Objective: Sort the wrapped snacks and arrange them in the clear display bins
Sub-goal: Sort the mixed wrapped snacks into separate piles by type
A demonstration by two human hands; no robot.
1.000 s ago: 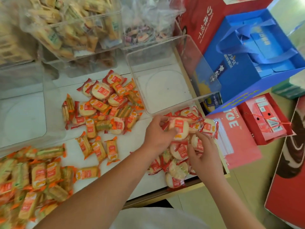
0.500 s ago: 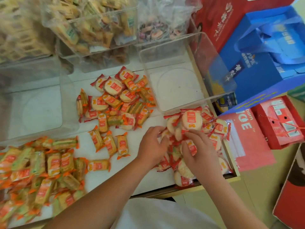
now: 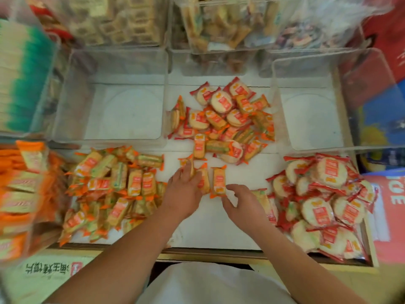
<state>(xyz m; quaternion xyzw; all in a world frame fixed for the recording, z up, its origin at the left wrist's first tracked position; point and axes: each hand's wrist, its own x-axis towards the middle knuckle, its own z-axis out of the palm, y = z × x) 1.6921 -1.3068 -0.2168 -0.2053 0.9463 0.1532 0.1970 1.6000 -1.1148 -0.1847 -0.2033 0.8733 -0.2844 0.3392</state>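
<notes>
A white table (image 3: 219, 227) is seen from above, spread with wrapped snacks and backed by a row of clear display bins. Two of those bins stand bare inside: a wide left bin (image 3: 114, 62) at the far left of the working space and a right bin (image 3: 328, 62) at the far right, with filled bins (image 3: 219, 25) stacked behind and above them. On the table's left side, a broad heap of orange-wrapped bars (image 3: 109, 189) is gathered; on its right edge, a pile of red-wrapped round crackers (image 3: 324, 205) is massed. Between the two bare bins, a mixed pile (image 3: 223, 121) of both kinds is left unsorted, lying directly on the table. Nearer the person, three loose orange bars are laid side by side at the table's centre. The left hand (image 3: 183, 194) is pressed palm down over two of them, its fingers curled on the wrappers; whether they are gripped or merely covered cannot be told. The third bar (image 3: 218, 181) is met at its lower end by the fingertips of the right hand (image 3: 241, 205), which is held part open with thumb and fingers bent, clasping nothing. A white garment is glimpsed at the bottom edge, below both forearms.
</notes>
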